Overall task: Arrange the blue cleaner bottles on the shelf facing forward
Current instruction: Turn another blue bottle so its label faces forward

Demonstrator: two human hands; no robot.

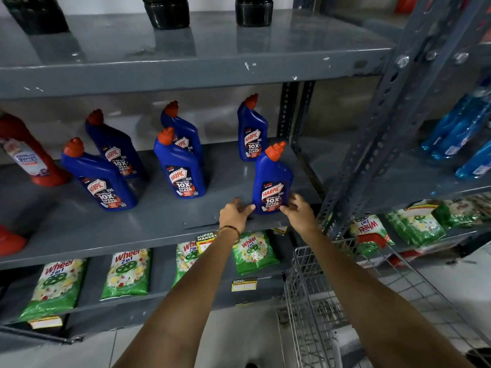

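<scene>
Several blue cleaner bottles with orange-red caps stand on the grey middle shelf (170,224). The front right bottle (272,171) stands upright near the shelf's front edge, label toward me. My left hand (235,212) touches its lower left side and my right hand (299,209) its lower right side, fingers on its base. Behind it stands another bottle (252,128). A pair, one behind the other, stands in the middle (180,166). Two more stand at the left (99,179) (114,147), all with labels forward.
A red-and-white bottle (26,155) stands at the far left. Black containers (253,10) sit on the top shelf. Green detergent packets (127,272) fill the lower shelf. A wire cart (318,301) stands below my right arm. Light blue bottles (457,136) sit on the neighbouring rack behind a perforated post (385,123).
</scene>
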